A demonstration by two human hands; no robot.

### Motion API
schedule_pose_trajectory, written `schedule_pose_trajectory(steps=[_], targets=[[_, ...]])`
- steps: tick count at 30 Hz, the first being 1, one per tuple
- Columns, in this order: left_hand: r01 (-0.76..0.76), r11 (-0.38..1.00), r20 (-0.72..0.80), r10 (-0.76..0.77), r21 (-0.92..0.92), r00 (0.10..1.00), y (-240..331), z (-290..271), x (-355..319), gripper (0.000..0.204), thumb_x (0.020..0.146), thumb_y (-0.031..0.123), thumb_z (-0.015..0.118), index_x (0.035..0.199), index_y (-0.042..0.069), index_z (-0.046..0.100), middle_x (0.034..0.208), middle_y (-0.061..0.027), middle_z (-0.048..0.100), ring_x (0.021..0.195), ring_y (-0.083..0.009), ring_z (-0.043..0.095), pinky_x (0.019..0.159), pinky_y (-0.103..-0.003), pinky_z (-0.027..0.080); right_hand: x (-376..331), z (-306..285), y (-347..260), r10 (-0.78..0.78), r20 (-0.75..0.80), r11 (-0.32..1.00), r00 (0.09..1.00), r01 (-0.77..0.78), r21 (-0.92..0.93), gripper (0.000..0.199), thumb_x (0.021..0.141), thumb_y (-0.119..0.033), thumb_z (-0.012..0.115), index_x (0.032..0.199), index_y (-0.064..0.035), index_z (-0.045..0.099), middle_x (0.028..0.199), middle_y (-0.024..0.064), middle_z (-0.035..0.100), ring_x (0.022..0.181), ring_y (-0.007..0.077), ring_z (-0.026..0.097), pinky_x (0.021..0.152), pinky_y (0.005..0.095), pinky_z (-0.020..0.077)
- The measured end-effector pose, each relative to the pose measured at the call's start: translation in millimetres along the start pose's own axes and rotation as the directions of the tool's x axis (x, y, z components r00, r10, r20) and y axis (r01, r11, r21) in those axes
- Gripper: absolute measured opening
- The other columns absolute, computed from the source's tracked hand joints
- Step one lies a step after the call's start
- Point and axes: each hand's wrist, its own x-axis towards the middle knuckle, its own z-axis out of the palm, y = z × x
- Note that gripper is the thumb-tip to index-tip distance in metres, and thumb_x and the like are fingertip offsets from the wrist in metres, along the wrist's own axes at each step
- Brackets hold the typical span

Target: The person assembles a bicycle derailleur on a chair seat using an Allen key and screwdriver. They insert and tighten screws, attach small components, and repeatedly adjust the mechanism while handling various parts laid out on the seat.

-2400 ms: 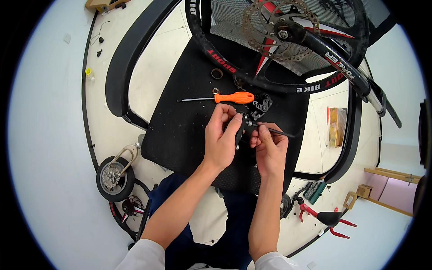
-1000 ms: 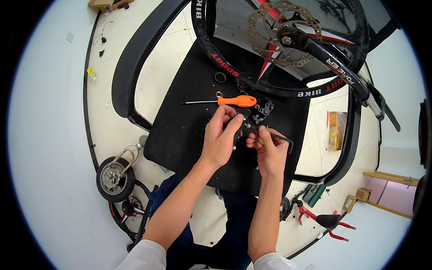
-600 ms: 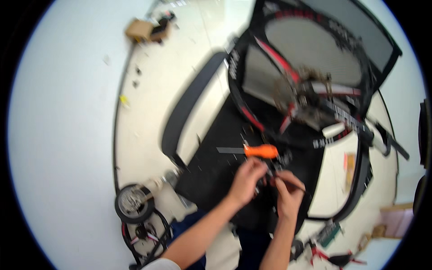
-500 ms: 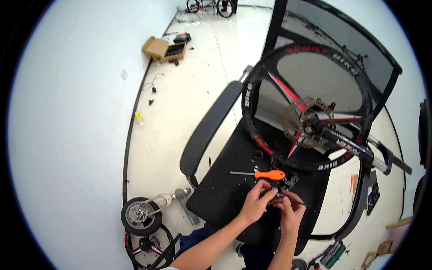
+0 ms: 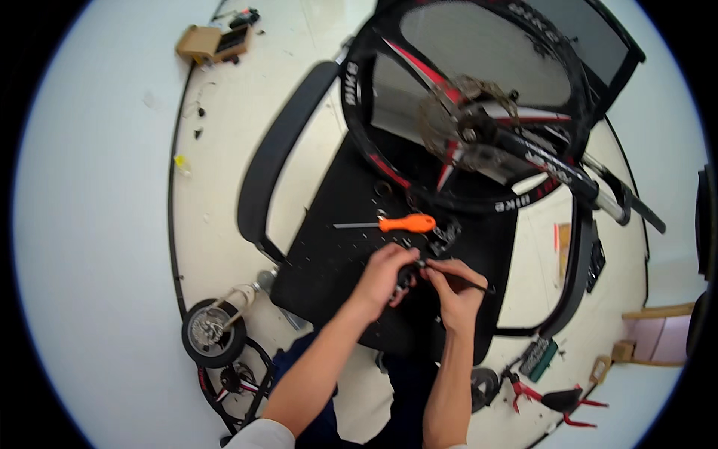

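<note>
Over the front of a black chair seat (image 5: 321, 266), my two hands work close together. My left hand (image 5: 380, 275) is closed around a small dark part with bits of bare metal (image 5: 404, 278), mostly hidden by the fingers. In my right hand (image 5: 458, 288) a slim black rod-like tool (image 5: 473, 283) is pinched, its inner end meeting the part and its other end sticking out to the right. Just beyond the hands lies an orange-handled screwdriver (image 5: 407, 223), its shaft toward the left. Small dark metal pieces (image 5: 446, 236) lie beside its handle.
A black bicycle wheel (image 5: 384, 166) with brake disc and fork (image 5: 557, 168) leans on the chair, behind the screwdriver. An armrest (image 5: 280, 157) rises at left. On the floor are a small wheel (image 5: 215, 333), an opened cardboard box (image 5: 200, 43) and a green case (image 5: 538, 359).
The whole scene has shifted up and left in the picture as my head moved. My hands stay together over the seat, still holding the small part and the black tool.
</note>
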Motion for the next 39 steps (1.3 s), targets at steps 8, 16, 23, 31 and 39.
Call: schedule_pose_trajectory(steps=[8,16,23,31,39], targets=[[0.029,0.997,-0.075,-0.023,0.078,0.997,12,3,-13,0.025,0.094,0.032,0.059,0.09,0.008,0.051,0.067,-0.0027,0.055,0.044,-0.0071,0.045,0.035,-0.021,0.029,-5,6,-12,0.038,-0.024,0.996,0.999,-0.04,-0.085,0.011,0.084,0.007,0.067,0.095,0.0092,0.069,0.087,0.0148,0.07,0.078,0.0192,0.069,0.075,0.0297,0.0581],[-0.492,0.824,0.031,0.504,0.28,0.863,-11,7,-10,0.015,0.096,0.014,0.057,0.101,0.004,0.047,0.09,-0.0022,0.056,0.082,-0.0054,0.051,0.077,-0.02,0.042,-10,12,0,0.389,-0.075,0.803,0.918,-0.298,0.515,0.014,0.09,-0.002,0.066,0.101,0.0067,0.065,0.087,0.0167,0.07,0.075,0.0215,0.07,0.071,0.0304,0.0589],[-0.256,0.951,-0.027,0.264,0.172,0.964,-7,4,-3,0.024,0.099,0.029,0.054,0.101,0.006,0.053,0.077,-0.0039,0.06,0.057,-0.007,0.054,0.044,-0.021,0.044,-3,9,-1,0.137,-0.101,0.963,0.985,-0.108,0.246,0.013,0.084,0.01,0.065,0.096,0.0055,0.067,0.098,0.0152,0.069,0.091,0.0201,0.067,0.086,0.0311,0.055],[-0.108,0.964,-0.078,0.13,0.244,0.988,-10,4,-7,0.022,0.1,0.028,0.054,0.099,0.006,0.053,0.073,-0.0027,0.058,0.052,-0.0059,0.051,0.043,-0.021,0.041,-2,2,-8,0.113,-0.026,0.982,0.993,-0.108,0.154,0.01,0.087,0.002,0.066,0.096,0.0073,0.066,0.1,0.0152,0.068,0.089,0.0198,0.067,0.082,0.0311,0.056],[-0.432,0.835,0.009,0.457,0.341,0.889,-24,1,2,0.024,0.097,0.023,0.059,0.1,0.002,0.05,0.081,-0.0047,0.061,0.072,-0.0078,0.058,0.061,-0.024,0.045,-5,1,-4,0.318,-0.136,0.943,0.938,-0.299,0.146,0.016,0.088,-0.008,0.07,0.084,0.0058,0.065,0.074,0.0129,0.067,0.059,0.0174,0.065,0.057,0.0283,0.0555]])
